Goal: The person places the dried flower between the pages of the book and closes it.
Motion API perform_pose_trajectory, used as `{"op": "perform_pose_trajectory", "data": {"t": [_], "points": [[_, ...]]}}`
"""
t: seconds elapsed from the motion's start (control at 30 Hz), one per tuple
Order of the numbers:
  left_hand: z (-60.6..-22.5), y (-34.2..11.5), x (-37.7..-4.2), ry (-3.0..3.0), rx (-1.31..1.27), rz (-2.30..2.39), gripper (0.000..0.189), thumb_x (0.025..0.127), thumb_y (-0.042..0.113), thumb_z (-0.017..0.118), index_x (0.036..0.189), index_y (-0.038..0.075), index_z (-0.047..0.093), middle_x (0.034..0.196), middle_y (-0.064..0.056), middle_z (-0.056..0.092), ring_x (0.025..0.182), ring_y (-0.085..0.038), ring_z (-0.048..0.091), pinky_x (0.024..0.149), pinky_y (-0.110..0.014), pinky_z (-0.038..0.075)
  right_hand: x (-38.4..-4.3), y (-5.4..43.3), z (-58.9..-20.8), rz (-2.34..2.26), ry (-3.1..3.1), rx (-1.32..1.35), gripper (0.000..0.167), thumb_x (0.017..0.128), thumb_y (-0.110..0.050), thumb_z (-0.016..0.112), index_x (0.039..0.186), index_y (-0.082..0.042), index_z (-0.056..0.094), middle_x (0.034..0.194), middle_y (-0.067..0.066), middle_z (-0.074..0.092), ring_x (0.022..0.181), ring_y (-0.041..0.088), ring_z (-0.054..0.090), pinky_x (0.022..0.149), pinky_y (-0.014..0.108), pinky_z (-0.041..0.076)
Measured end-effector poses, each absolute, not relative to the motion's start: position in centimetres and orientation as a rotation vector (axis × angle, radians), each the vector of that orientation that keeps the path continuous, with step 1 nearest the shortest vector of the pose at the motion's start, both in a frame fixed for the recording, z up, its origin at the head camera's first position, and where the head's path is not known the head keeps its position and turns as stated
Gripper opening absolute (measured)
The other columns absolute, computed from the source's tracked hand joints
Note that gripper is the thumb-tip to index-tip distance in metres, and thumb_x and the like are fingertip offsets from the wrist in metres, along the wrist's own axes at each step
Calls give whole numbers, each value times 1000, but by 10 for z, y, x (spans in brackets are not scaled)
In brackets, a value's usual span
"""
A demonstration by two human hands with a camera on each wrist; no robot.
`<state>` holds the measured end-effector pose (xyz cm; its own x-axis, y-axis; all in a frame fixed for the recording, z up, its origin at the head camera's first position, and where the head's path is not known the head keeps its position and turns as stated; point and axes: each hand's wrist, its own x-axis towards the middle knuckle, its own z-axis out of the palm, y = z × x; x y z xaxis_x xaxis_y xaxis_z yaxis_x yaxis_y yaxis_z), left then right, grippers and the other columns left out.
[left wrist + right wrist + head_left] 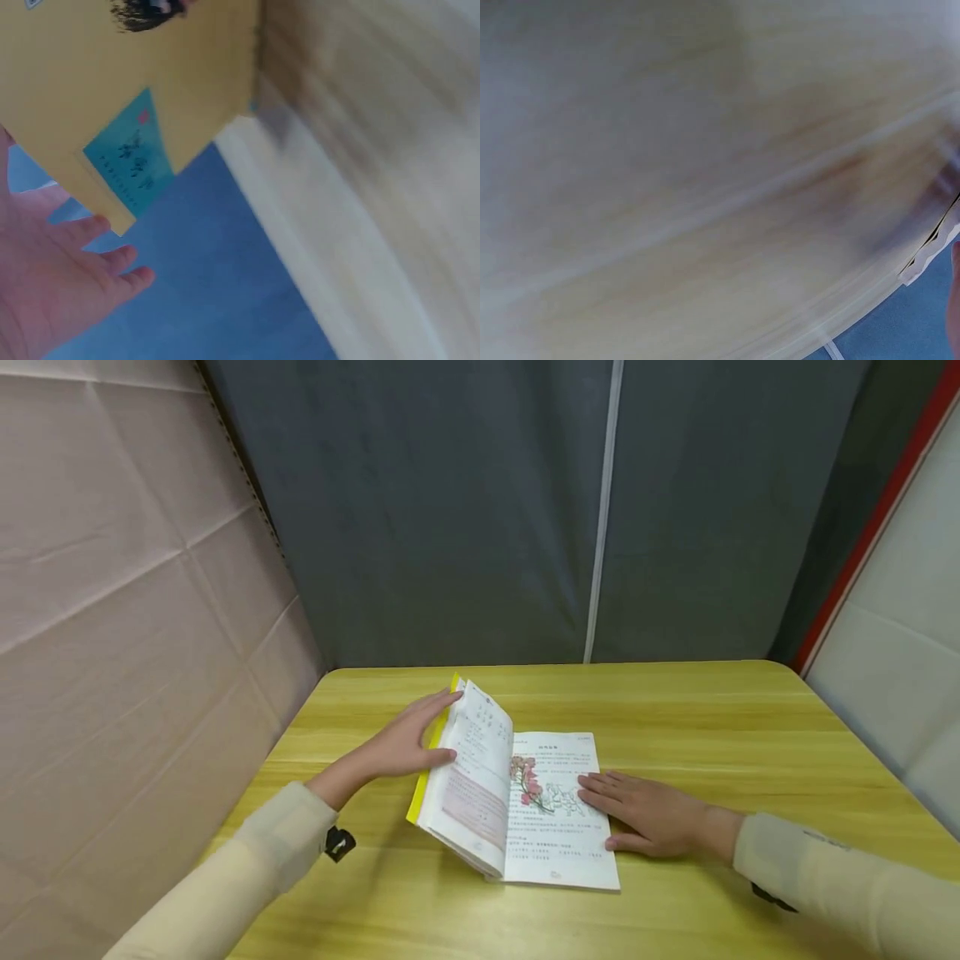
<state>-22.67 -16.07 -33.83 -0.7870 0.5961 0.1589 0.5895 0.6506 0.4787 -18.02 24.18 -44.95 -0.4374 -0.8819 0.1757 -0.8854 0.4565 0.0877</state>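
An open book point(551, 835) lies on the wooden table, its left half tilted up off the tabletop. My left hand point(408, 739) holds that raised half by its outer edge, the thumb over the printed page. In the left wrist view, the yellow cover point(202, 82) with a teal panel shows, with the left hand point(60, 277) at its corner. Flat against the outer edge of the right page rests my right hand point(648, 814), fingers extended. That page carries text and a pink flower picture point(527, 781). Only a sliver of the right hand point(954, 307) appears in the right wrist view.
The yellowish wooden table point(697, 718) extends around the book. Behind it hangs a dark grey curtain point(450, 527) with a pale vertical strip. A pale cloth wall point(135, 568) stands at the left, and a white panel point(907, 635) with a red edge at the right.
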Motion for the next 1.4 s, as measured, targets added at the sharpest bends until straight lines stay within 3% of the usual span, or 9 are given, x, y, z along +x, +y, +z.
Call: {"op": "perform_pose_trajectory", "data": {"t": [0.27,0.43,0.53,0.77,1.13,1.3,1.4], "points": [[-323,-108,-224,2770,1099,836,80,85,20,67,155,19,28,160,-11,18,145,-29,15,108,-57,26,-180,244,-450,28,-2513,1534,68,100,-47,48,150,-3,36,153,15,34,137,33,35,115,25,7],[-324,-71,-220,2759,1119,849,78,84,20,65,154,19,30,160,-10,17,146,-28,14,109,-56,25,-179,244,-449,23,-2520,1517,67,100,-47,49,149,-3,37,153,15,34,137,34,36,111,39,27],[-327,-51,-218,2757,1141,840,77,83,21,63,153,17,31,159,-13,19,146,-28,14,111,-55,23,-179,244,-448,18,-2517,1512,68,99,-48,49,149,-3,38,153,15,35,137,34,36,106,45,33],[-341,-16,-214,2749,1119,851,75,82,24,62,152,19,34,158,-12,22,146,-28,15,113,-52,19,-181,245,-449,1,-2495,1507,68,98,-48,51,149,-4,38,153,14,35,136,33,37,107,42,29],[-368,22,-202,2829,958,878,76,83,29,64,152,24,33,160,-9,18,145,-28,16,111,-50,25,-179,248,-443,-35,-2710,1396,73,99,-58,39,148,-4,39,152,13,36,138,32,35,108,47,33],[-381,27,-198,2832,981,948,74,90,42,60,154,23,29,160,-10,16,146,-25,14,112,-49,23,-184,256,-435,-26,-2721,1321,73,98,-57,44,146,-3,42,152,14,37,136,35,37,107,50,32],[-387,24,-197,2783,1029,1046,66,99,49,46,155,20,26,160,-8,17,146,-24,13,114,-47,20,-188,261,-423,7,-2685,1249,70,97,-51,51,145,-1,43,151,16,38,135,35,39,107,51,32]]}}
